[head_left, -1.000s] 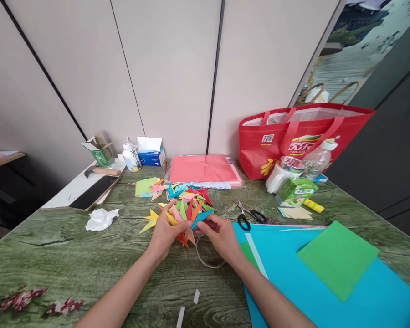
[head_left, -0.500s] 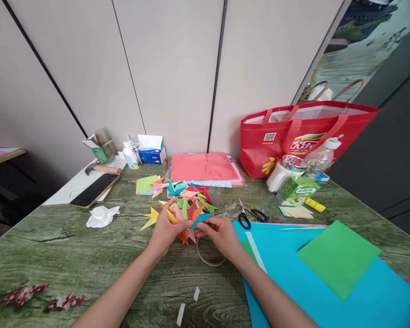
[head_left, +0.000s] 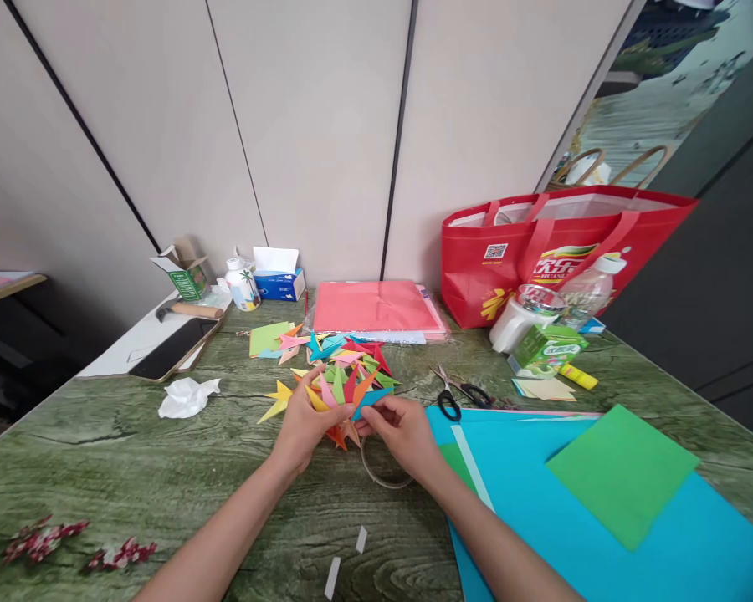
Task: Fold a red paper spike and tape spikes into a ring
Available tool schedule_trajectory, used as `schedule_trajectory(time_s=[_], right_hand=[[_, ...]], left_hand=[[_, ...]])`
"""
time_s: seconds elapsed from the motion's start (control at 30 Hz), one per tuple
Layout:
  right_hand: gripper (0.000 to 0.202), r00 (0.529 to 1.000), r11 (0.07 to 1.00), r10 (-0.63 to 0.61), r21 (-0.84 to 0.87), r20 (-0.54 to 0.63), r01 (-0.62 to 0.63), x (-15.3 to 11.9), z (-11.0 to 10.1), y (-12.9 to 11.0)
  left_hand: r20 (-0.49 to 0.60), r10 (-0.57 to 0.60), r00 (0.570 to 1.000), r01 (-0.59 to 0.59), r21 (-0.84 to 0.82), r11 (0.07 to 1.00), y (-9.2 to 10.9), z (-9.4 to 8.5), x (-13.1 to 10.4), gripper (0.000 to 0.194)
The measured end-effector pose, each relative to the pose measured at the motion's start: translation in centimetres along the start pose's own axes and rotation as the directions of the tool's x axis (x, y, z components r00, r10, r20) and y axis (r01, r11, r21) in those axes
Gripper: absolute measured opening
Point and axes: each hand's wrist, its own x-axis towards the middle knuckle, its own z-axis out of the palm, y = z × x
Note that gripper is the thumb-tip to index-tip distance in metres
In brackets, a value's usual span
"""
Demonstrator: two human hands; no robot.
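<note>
Fingers and thumb of my left hand are closed on a multicoloured folded-paper star with pink, green, red, orange and yellow points. My right hand pinches the blue folded piece at the star's right side. Just behind the star lie more folded paper pieces in several colours. A ring of tape rests on the table below my right hand, partly covered by it. Black-handled scissors lie open to the right.
Large blue sheets with a green square cover the right side. Behind stand a red bag, a green box and a tissue box. Left are a phone and crumpled tissue. Two white strips lie in front.
My right hand has shifted very slightly at the blue piece. My left hand keeps its hold on the star.
</note>
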Motion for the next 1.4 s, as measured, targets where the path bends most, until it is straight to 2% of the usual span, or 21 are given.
schedule_trajectory(time_s=[0.2, 0.4, 0.57, 0.77, 1.17, 1.4], right_hand=[[0.028, 0.999, 0.999, -0.032, -0.028, -0.028, 0.032, 0.0, 0.3, 0.7], [0.031, 0.995, 1.000, 0.011, -0.028, -0.095, -0.013, -0.1, 0.6, 0.7], [0.028, 0.993, 0.998, -0.001, 0.059, -0.115, 0.008, -0.1, 0.8, 0.5], [0.033, 0.992, 0.985, 0.061, 0.167, -0.114, -0.042, -0.1, 1.1, 0.3], [0.035, 0.972, 0.941, 0.192, 0.307, -0.137, -0.143, -0.3, 1.5, -0.6], [0.032, 0.970, 0.926, 0.181, 0.360, -0.165, -0.112, -0.3, 1.7, -0.3]], left_hand=[[-0.017, 0.023, 1.000, -0.023, -0.019, 1.000, -0.1, 0.1, -0.1, 0.092], [-0.022, 0.008, 1.000, -0.009, -0.058, 0.998, -0.7, 0.2, -0.1, 0.087], [-0.033, -0.037, 0.999, 0.032, -0.144, 0.989, -1.0, 0.6, -0.3, 0.079], [-0.052, -0.005, 0.999, -0.005, -0.202, 0.979, -0.8, 1.1, -0.7, 0.068], [-0.076, 0.056, 0.996, -0.071, -0.208, 0.976, -1.4, 1.1, -0.9, 0.060], [-0.071, 0.024, 0.997, -0.042, -0.266, 0.963, -1.2, 1.4, -1.1, 0.059]])
